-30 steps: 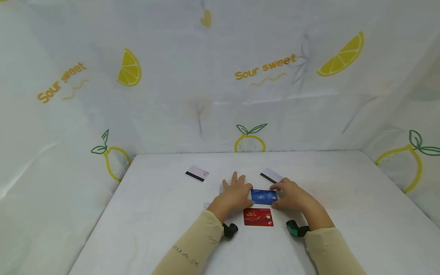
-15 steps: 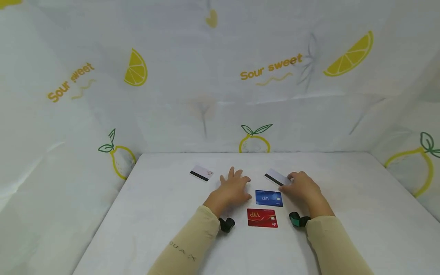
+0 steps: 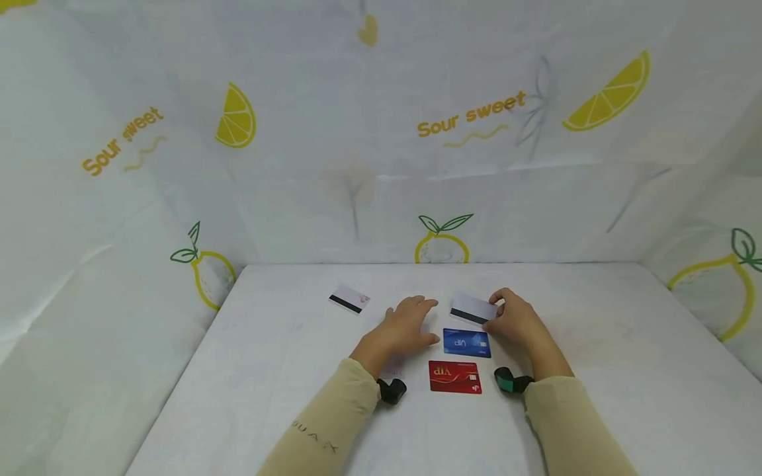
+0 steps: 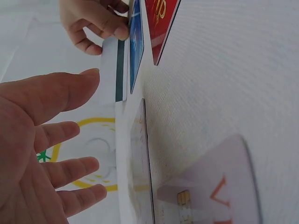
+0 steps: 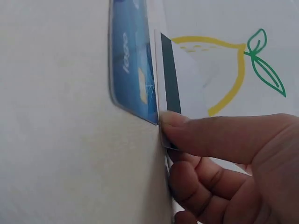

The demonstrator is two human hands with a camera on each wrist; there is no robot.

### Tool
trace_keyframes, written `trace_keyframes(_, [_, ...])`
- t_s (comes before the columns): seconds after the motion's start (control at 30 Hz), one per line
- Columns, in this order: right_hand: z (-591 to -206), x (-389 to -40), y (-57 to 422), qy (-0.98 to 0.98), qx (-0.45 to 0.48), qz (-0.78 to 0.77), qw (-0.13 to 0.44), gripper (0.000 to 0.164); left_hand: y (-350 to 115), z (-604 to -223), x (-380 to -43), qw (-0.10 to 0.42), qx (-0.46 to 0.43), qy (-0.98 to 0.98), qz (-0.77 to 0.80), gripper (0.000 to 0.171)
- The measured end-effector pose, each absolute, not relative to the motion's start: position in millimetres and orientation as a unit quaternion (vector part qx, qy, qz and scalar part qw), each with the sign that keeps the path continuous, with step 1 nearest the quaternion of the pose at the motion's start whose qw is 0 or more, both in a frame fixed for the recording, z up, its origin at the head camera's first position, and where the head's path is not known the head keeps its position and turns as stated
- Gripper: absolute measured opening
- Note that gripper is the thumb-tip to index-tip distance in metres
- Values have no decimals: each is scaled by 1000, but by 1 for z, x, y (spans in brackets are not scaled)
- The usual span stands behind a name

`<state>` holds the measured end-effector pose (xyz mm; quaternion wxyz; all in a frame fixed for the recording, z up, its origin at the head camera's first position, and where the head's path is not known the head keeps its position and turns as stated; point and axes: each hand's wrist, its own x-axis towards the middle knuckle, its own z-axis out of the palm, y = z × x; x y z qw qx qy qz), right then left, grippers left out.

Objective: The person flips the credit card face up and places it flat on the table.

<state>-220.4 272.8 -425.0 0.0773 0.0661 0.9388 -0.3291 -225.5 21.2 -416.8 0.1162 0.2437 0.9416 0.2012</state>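
My right hand (image 3: 519, 320) pinches the right edge of a white card with a black magnetic stripe (image 3: 472, 309). In the right wrist view the thumb presses the stripe side of this card (image 5: 171, 79), right by the blue card's corner. The blue VIP card (image 3: 467, 343) lies just in front, and the red VIP card (image 3: 455, 377) lies nearer me. My left hand (image 3: 403, 330) is held over the table left of the blue card, fingers spread and nothing in them. Below it, the left wrist view shows a pale card with a chip (image 4: 219, 186) and another pale card (image 4: 141, 158).
Another white card with a black stripe (image 3: 349, 299) lies at the back left of the white table (image 3: 268, 370). A white sheet with lemon prints (image 3: 286, 198) stands behind the table and along its sides.
My right hand has left the blue card, moved to the striped white card behind it and gripped it. That card has turned nearly parallel to the blue one. My left hand has let go of the blue card.
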Motion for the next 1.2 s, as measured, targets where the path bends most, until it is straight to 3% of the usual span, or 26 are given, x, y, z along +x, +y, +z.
trace_keyframes(0.2, [-428,-218,276,919,55,-387,56,41,23,-417,-226,110,237,941,217,74])
trace_keyframes(0.47, [-413,-214,262,883,32,-458,95,45,21,-421,-225,83,228,942,233,79])
trace_keyframes(0.7, [-404,-206,250,873,18,-473,118,43,15,-416,-224,59,238,939,243,68])
trace_keyframes(0.9, [-404,-206,245,869,-2,-483,104,37,7,-413,-226,53,242,935,255,64])
trace_keyframes(1.2, [-406,-202,237,920,-94,-372,79,74,-1,-409,-226,41,232,935,264,64])
